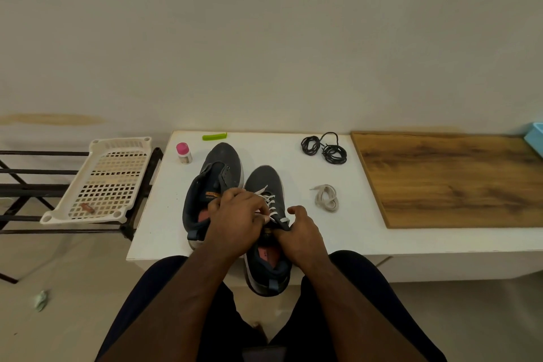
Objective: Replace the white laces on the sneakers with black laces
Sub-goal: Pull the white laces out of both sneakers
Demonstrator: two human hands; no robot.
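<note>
Two dark grey sneakers stand on the white table (164,226). The left sneaker (219,173) has no lace in it. The right sneaker (266,182) carries a white lace (269,200) and its heel hangs over the front edge. My left hand (238,214) pinches that lace near the top eyelets. My right hand (299,229) grips the sneaker's right collar. A loose white lace (326,197) lies bundled to the right. Two coiled black laces (326,147) lie at the back of the table.
A small bottle with a pink cap (184,153) and a green clip (214,136) sit at the table's back left. A wooden board (446,176) covers the right part. A white perforated tray (108,182) rests on a black rack at left.
</note>
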